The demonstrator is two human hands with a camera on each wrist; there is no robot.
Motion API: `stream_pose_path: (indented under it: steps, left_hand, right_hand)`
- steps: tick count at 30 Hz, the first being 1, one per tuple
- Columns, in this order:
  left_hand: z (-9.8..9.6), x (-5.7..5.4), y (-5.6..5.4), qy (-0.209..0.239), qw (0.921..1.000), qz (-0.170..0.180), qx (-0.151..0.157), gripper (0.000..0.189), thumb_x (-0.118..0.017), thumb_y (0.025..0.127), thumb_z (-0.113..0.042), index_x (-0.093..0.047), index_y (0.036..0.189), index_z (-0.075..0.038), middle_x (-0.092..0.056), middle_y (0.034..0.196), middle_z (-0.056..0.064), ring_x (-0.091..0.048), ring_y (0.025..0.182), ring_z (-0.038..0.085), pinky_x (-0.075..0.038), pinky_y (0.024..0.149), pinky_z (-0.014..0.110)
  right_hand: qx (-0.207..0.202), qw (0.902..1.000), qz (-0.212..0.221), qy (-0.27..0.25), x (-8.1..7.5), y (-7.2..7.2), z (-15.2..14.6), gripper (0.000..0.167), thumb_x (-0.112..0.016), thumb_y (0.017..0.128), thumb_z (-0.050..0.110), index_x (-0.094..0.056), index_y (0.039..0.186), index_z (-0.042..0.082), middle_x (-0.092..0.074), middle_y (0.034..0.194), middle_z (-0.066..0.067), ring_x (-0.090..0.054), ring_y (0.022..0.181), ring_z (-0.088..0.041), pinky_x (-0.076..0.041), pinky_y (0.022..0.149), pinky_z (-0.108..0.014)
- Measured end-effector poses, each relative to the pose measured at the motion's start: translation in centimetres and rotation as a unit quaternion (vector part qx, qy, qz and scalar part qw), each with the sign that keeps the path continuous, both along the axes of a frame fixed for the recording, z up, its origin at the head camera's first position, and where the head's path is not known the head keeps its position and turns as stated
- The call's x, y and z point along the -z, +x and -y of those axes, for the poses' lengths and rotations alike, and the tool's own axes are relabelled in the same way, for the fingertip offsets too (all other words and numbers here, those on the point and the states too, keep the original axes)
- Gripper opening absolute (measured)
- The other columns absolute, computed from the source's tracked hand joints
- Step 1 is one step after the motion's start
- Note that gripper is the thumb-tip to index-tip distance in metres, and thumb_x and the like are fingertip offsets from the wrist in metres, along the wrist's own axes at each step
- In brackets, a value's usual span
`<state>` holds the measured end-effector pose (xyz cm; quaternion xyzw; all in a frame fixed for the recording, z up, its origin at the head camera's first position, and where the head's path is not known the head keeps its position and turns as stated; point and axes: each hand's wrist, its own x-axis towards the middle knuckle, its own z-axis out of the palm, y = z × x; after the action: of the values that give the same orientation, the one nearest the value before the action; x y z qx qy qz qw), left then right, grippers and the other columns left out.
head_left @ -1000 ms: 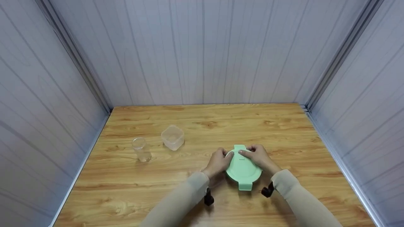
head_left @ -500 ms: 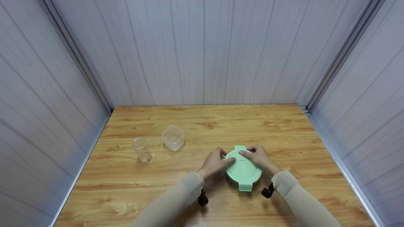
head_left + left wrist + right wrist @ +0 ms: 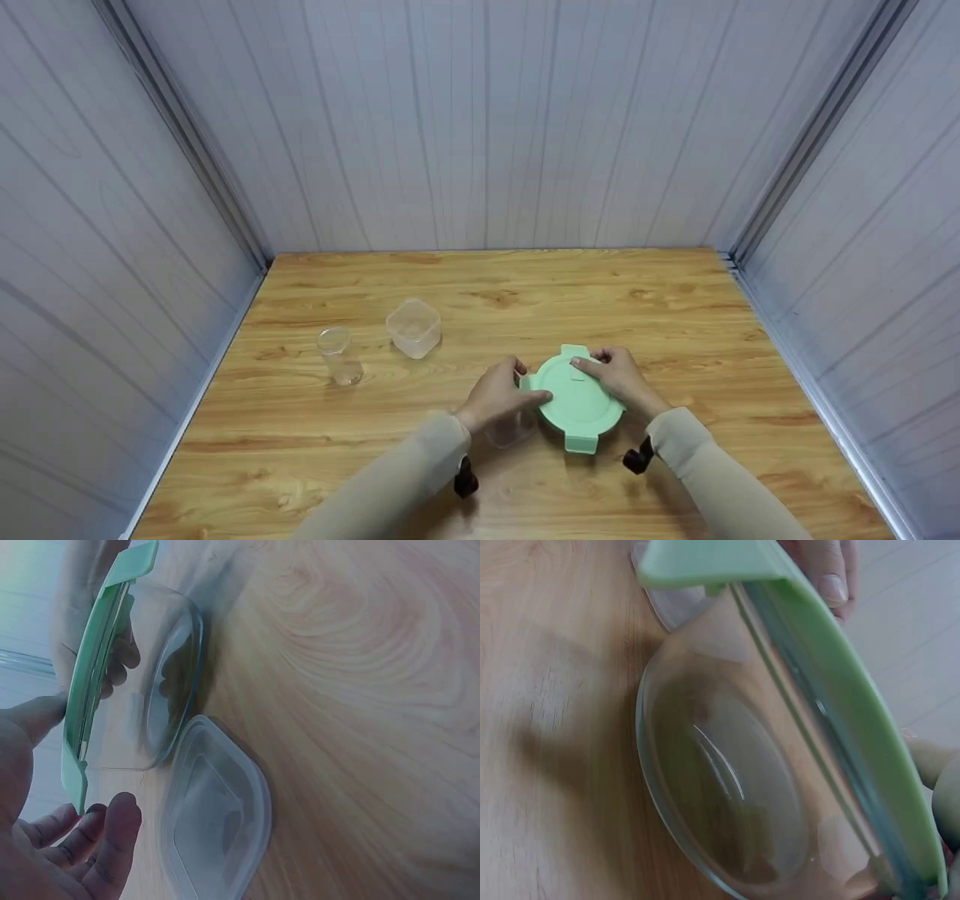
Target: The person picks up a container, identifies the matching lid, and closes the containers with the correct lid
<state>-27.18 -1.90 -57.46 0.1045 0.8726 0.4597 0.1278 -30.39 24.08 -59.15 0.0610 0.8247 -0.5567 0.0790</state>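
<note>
A round glass food container (image 3: 727, 765) with a mint-green snap lid (image 3: 579, 405) stands on the table at centre right. My right hand (image 3: 619, 375) grips its far right side, thumb on top of the lid, fingers beneath the rim. My left hand (image 3: 499, 394) is at the left side. Its thumb (image 3: 41, 716) rests on the lid's edge, while the loosely bent fingers (image 3: 112, 840) sit just below the left flap (image 3: 73, 780), close to its tip. That flap sticks out from the rim; the near flap (image 3: 581, 444) juts toward me.
A translucent plastic lid or shallow dish (image 3: 217, 817) lies beside the container, partly behind my left hand in the head view. Farther left stand a square clear plastic tub (image 3: 414, 330) and a clear cup (image 3: 341, 356). Pale panels (image 3: 480, 127) wall the wooden table (image 3: 480, 285).
My left hand has shifted left and slightly toward me along the lid's edge, and the left flap has come into sight. My right hand keeps its hold.
</note>
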Motion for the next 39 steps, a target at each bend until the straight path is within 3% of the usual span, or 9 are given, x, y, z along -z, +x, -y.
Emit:
stream_pose_path:
  steps: [14, 22, 28, 39]
  left_hand:
    - [0.03, -0.26, 0.34, 0.009, 0.9997, -0.013, -0.018, 0.046, -0.091, 0.089, -0.039, -0.063, 0.107, -0.008, -0.058, 0.092, 0.003, -0.052, 0.082, 0.018, -0.044, 0.07, 0.031]
    - [-0.04, -0.28, 0.02, 0.035, 0.9992, 0.016, -0.006, 0.043, -0.092, 0.089, -0.032, -0.068, 0.11, -0.004, -0.065, 0.098, 0.005, -0.058, 0.086, 0.017, -0.051, 0.075, 0.03]
    - [-0.09, -0.32, -0.09, 0.064, 0.9968, 0.047, 0.0, 0.04, -0.092, 0.09, -0.029, -0.07, 0.111, -0.003, -0.07, 0.1, 0.006, -0.065, 0.09, 0.017, -0.058, 0.079, 0.03]
    - [-0.22, -0.01, -0.31, 0.092, 0.9933, 0.068, -0.016, 0.033, -0.092, 0.089, -0.022, -0.07, 0.107, -0.004, -0.069, 0.097, 0.006, -0.065, 0.088, 0.017, -0.055, 0.076, 0.026]
  right_hand:
    - [0.009, 0.9998, -0.005, 0.015, 0.1, 0.03, 0.08, 0.029, -0.081, 0.1, 0.028, -0.067, 0.104, 0.004, -0.062, 0.099, -0.004, -0.057, 0.092, -0.017, -0.05, 0.075, -0.024]
    - [0.005, 0.9999, -0.01, 0.009, 0.02, 0.11, 0.01, 0.028, -0.081, 0.1, 0.029, -0.067, 0.1, 0.005, -0.06, 0.095, -0.002, -0.056, 0.088, -0.015, -0.049, 0.07, -0.023]
    - [-0.01, 0.9999, -0.012, 0.004, -0.14, 0.36, -0.13, 0.033, -0.079, 0.102, 0.03, -0.066, 0.106, 0.0, -0.061, 0.095, -0.004, -0.059, 0.082, -0.014, -0.053, 0.065, -0.022]
    - [-0.001, 1.0, -0.003, 0.007, 0.13, 0.03, -0.1, 0.031, -0.08, 0.101, 0.03, -0.067, 0.105, 0.002, -0.062, 0.097, -0.004, -0.059, 0.086, -0.015, -0.052, 0.068, -0.022]
